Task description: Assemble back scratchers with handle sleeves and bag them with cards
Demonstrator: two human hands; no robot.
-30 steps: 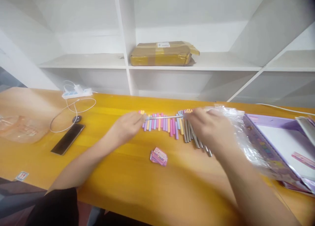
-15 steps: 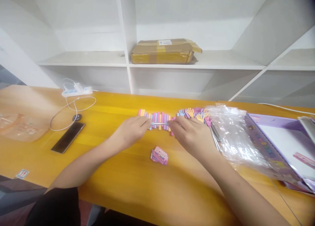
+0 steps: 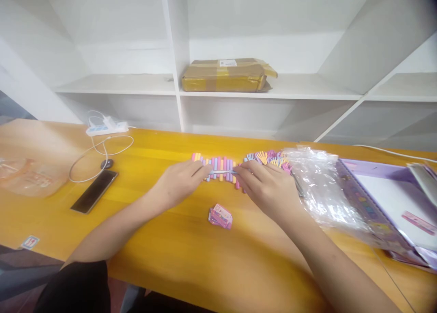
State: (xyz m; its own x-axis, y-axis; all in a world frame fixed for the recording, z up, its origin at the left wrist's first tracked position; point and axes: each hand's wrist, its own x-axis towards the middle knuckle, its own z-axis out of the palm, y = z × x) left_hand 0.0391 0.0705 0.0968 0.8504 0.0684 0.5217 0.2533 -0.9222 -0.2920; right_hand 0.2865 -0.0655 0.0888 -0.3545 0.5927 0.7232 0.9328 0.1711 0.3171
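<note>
My left hand [image 3: 186,179] and my right hand [image 3: 264,181] pinch a thin silvery metal rod [image 3: 221,171] from opposite ends, fingers closed; the gripped ends are hidden. Behind and under the rod lies a row of short coloured sticks [image 3: 218,163] in pink, yellow, blue and purple, on the table. Beyond my right hand is a pile of small plastic hand-shaped pieces [image 3: 262,157] in blue, yellow, purple and pink. A small stack of pink printed cards [image 3: 221,216] rests on the tabletop, nearer to me than the rod.
Clear plastic bags [image 3: 317,185] and an open purple box [image 3: 344,185] are on the right. To the left lie a phone [image 3: 94,191], a black mouse-like object [image 3: 107,164], a power strip [image 3: 107,128] with a white cable, and an orange-tinted bag [image 3: 34,176]. A taped carton [image 3: 227,76] sits on the shelf behind.
Both hands keep the rod between them in almost the same place. My right hand has shifted slightly, and the view has tilted a little.
</note>
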